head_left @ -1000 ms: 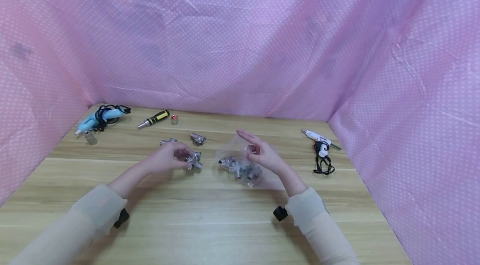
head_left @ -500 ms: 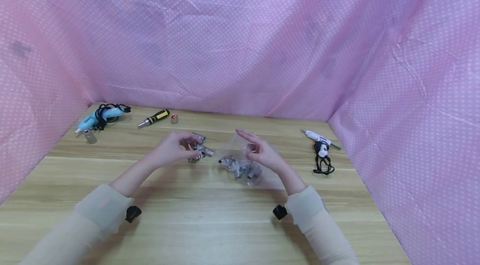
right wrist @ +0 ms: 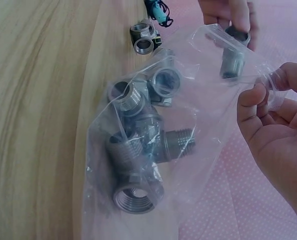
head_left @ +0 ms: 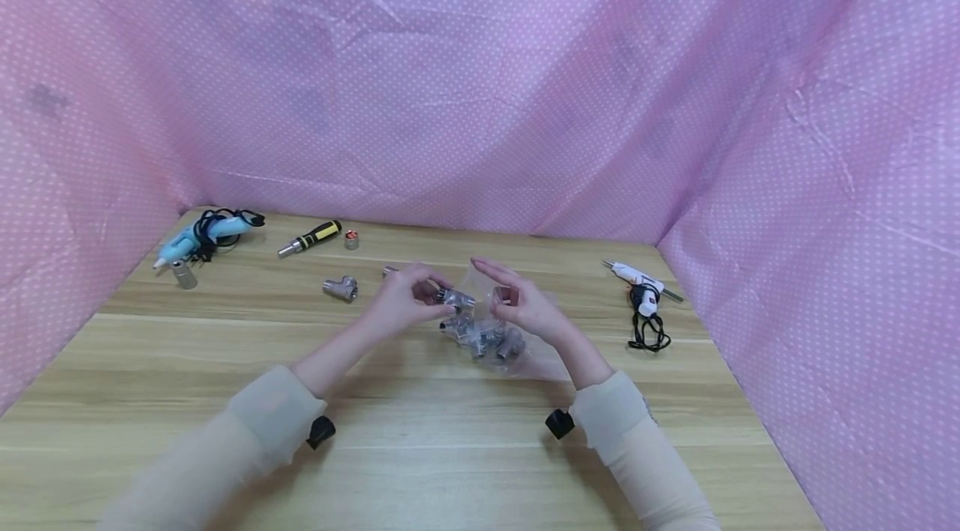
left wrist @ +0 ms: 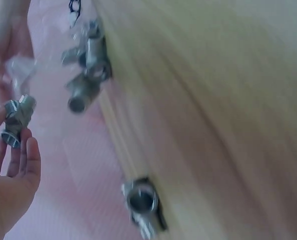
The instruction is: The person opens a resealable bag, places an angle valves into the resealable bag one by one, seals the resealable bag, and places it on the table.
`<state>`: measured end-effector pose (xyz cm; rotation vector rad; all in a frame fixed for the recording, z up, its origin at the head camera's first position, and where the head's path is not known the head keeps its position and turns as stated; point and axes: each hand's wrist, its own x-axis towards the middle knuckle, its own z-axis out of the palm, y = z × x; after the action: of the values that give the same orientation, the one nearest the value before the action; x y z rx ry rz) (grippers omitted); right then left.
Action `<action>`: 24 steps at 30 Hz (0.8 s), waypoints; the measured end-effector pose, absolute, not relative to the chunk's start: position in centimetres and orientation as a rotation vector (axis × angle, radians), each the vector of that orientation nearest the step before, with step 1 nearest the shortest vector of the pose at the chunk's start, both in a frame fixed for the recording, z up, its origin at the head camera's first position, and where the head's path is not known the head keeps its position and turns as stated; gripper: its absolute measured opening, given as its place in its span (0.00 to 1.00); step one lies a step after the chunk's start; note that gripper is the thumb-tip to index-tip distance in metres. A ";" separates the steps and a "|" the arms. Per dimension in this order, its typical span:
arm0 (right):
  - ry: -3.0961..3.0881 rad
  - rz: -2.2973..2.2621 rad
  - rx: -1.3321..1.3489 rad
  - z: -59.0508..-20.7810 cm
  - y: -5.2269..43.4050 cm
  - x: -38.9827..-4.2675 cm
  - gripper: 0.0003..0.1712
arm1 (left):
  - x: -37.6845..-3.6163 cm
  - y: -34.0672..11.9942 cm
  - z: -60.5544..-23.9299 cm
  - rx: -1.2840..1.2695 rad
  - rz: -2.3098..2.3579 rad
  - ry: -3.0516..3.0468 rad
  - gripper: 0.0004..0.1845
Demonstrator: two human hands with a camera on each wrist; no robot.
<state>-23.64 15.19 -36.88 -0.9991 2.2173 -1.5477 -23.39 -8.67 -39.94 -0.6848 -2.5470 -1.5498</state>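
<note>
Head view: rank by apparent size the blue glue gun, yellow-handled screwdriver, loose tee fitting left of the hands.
1. blue glue gun, largest.
2. yellow-handled screwdriver.
3. loose tee fitting, smallest, though it lies nearer the camera than the other two.

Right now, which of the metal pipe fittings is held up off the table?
The fitting pinched by the left hand, beside the bag's mouth; the others lie bagged or on the table.

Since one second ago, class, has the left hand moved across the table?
Yes. The left hand, gripping a metal fitting, has moved rightward, away from the blue glue gun and up to the plastic bag.
</note>
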 end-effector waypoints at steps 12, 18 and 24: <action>2.227 -1.544 -1.016 -37.0 15.1 -23.7 0.39 | -23.3 -5.2 -41.9 -0.727 -1.599 -2.532 0.14; 2.233 -1.545 -0.984 -37.3 15.3 -23.9 0.40 | -23.7 -5.6 -42.0 -0.782 -1.702 -2.515 0.16; 2.269 -1.521 -1.001 -36.6 15.2 -23.5 0.39 | -23.5 -6.6 -41.1 -0.788 -1.675 -2.552 0.20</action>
<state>-23.46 15.24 -36.63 -1.0011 2.2689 -1.5214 -23.52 -6.57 -41.05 -0.7880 -2.5517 -1.6747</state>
